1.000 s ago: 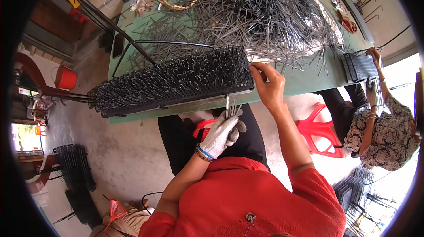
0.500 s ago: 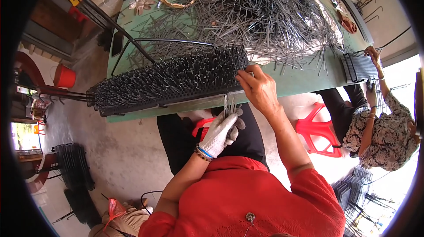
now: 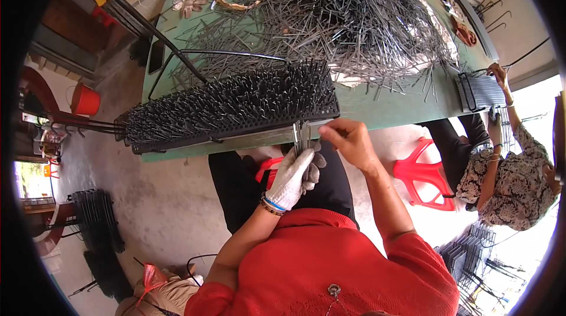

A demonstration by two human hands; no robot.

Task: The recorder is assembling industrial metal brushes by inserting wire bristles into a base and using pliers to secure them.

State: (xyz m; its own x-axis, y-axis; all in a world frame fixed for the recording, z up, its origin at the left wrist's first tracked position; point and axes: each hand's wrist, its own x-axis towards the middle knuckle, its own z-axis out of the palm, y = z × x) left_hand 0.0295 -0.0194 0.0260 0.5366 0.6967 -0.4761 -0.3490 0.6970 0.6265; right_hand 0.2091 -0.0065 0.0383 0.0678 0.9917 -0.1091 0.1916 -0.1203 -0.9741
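My left hand (image 3: pixel 293 177), in a white-grey work glove, is closed round a small bundle of thin metal rods (image 3: pixel 302 135) that point up toward the table edge. Bare, my right hand (image 3: pixel 351 143) is just right of the rods' upper ends, thumb and forefinger drawn together; whether a rod is between them I cannot make out. Directly beyond both hands lies a long black perforated rack (image 3: pixel 230 104), densely filled with upright dark rods whose tips are bent. A few holes at its right end show no rods.
A large heap of loose dark metal rods (image 3: pixel 359 15) covers the green table (image 3: pixel 407 107). Work gloves (image 3: pixel 191 2) lie at its far left. Black bars rise left of the rack. To the right, a co-worker (image 3: pixel 507 168) handles another rack (image 3: pixel 480 92) near a red stool (image 3: pixel 421 174).
My right hand has come back from the rack's right end, down and toward the rods in my left hand. The rack's right end is now uncovered. My left hand has hardly moved.
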